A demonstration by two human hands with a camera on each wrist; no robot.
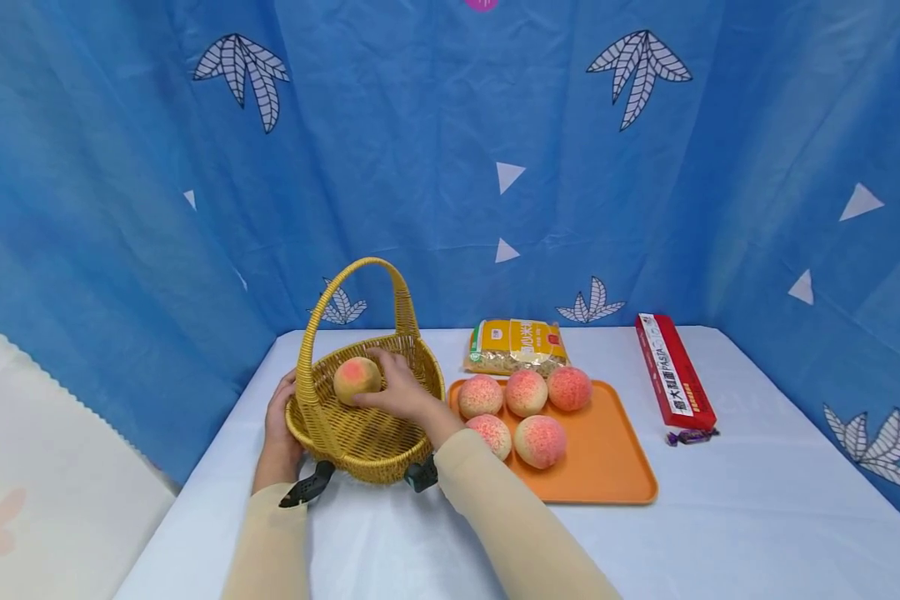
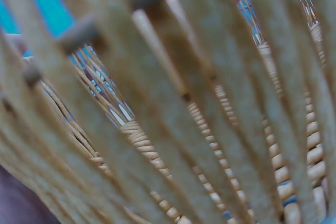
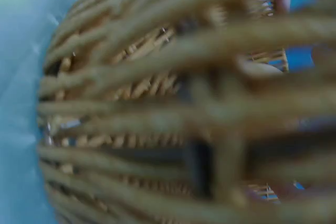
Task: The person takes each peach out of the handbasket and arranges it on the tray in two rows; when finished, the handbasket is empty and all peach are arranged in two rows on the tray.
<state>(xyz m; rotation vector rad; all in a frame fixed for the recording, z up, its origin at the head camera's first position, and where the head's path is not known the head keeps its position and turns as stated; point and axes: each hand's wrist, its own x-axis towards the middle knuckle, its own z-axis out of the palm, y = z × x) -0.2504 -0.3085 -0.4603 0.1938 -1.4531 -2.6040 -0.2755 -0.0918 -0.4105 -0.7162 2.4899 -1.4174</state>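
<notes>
A yellow wicker basket [image 1: 375,471] with a tall arched handle stands on the left of the table. At its left side my left hand [image 1: 279,421] holds the rim, part of it hidden behind the weave. Inside the basket, my right hand [image 1: 397,390] grips a peach [image 1: 357,381] between thumb and fingers, above the woven bottom. Close up in the left wrist view is the blurred basket weave [image 2: 173,103]; the right wrist view likewise shows mostly the basket wall [image 3: 157,114]. Neither wrist view shows the peach grip clearly.
Several peaches [image 1: 540,442] lie on an orange tray [image 1: 607,467] right of the basket. Behind them is a yellow pasta bag [image 1: 517,343]. Farther right lie a red pasta box [image 1: 675,371] and a purple wrapped candy [image 1: 692,437]. A blue curtain [image 1: 450,167] hangs behind.
</notes>
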